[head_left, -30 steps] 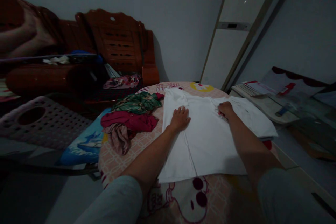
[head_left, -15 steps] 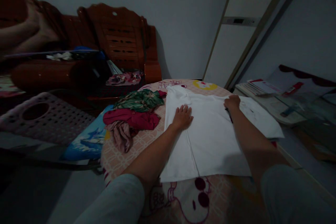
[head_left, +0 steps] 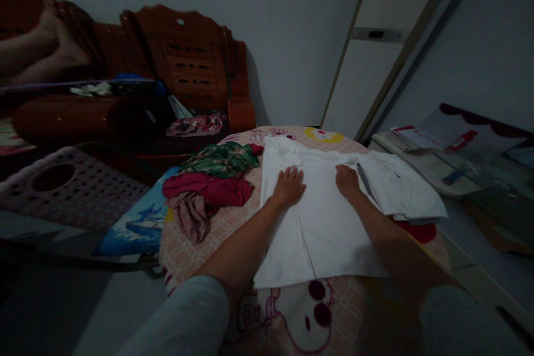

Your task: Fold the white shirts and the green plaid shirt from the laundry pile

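Observation:
A white garment (head_left: 329,222) lies spread on a round table with a patterned pink cloth (head_left: 225,233). My left hand (head_left: 289,185) rests flat on its left part, fingers spread. On the upper right part is my right hand (head_left: 347,179), its fingers curled together against the fabric; whether they pinch any of it is too small to tell. A folded white garment (head_left: 404,186) lies just right of it. To the left are a green patterned cloth (head_left: 223,159), a dark pink cloth (head_left: 212,189) and a dusty pink cloth (head_left: 192,214).
Left of the table are a woven pink chair (head_left: 95,189) and a blue printed cushion (head_left: 137,222). A wooden sofa (head_left: 187,61) stands behind, with a person's bare legs (head_left: 45,47) at far left. Papers (head_left: 411,139) lie on a side stand at right.
My right hand has moved left, away from the folded white garment and further onto the spread one. A gap now shows between the two garments. My left hand stays in place.

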The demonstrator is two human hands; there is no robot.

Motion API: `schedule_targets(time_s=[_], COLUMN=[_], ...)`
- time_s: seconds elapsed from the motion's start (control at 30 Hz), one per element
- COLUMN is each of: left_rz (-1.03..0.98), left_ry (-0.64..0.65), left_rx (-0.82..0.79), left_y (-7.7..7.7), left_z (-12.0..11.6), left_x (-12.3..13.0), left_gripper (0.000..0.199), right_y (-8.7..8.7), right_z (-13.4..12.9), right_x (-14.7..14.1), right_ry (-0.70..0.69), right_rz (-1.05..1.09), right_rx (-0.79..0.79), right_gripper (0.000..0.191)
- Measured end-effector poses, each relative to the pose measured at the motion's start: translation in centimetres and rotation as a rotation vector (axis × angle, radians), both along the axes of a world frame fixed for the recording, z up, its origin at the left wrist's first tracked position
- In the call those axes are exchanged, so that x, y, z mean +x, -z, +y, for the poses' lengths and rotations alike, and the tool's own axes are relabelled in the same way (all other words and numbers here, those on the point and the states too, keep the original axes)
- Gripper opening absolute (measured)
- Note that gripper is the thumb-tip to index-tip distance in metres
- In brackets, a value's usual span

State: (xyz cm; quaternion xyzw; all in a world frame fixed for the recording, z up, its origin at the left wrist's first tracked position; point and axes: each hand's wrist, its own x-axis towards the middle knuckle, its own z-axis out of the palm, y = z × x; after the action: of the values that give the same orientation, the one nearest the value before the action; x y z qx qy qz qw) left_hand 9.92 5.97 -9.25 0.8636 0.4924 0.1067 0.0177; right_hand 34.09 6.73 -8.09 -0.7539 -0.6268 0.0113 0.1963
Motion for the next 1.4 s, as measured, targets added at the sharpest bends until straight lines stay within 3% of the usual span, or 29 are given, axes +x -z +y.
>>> schedule_targets(time_s=[0.13, 0.4, 0.67, 0.83, 0.93, 1.03, 1.2, 1.4], left_rz=[-0.004, -0.001, 0.003, -0.004, -0.007, -0.009, -0.005, 0.000], left_ry=[0.011, 0.015, 0.030, 0.032, 0.026, 0.023, 0.031, 0.026], left_rx=[0.004, -0.012, -0.027, -0.030, -0.025, -0.017, -0.027, -0.003], left_y=[0.0, -0.2, -0.2, -0.2, -0.1, -0.2, -0.5, -0.6], left_z=[0.0, -0.1, 0.1, 0.3, 0.4, 0.4, 0.2, 0.1], left_x=[-0.1, -0.1, -0.1, -0.1, -0.1, -0.1, -0.2, -0.2], left_gripper=[0.057, 0.056, 0.057, 0.057, 0.056, 0.055, 0.055, 0.054], right_y=[0.9, 0.0, -2.7, -4.6, -4.2, -2.8, -1.1, -1.3], right_z=[-0.6, -2.8, -10.5, -16.0, -18.7, -20.0, -20.3, -20.5], right_x=[0.4, 0.3, -0.3, 1.0, 2.1, 3.1, 3.7, 3.5], right_ry=[-0.007, -0.005, -0.054, 0.223, 0.368, 0.411, 0.433, 0.456], right_rz=[0.014, 0.041, 0.148, -0.075, -0.218, -0.255, -0.197, -0.170], right_rx=[-0.008, -0.006, 0.050, 0.029, -0.035, -0.134, -0.171, -0.158], right_gripper=[0.040, 0.036, 0.030, 0.032, 0.032, 0.030, 0.029, 0.033])
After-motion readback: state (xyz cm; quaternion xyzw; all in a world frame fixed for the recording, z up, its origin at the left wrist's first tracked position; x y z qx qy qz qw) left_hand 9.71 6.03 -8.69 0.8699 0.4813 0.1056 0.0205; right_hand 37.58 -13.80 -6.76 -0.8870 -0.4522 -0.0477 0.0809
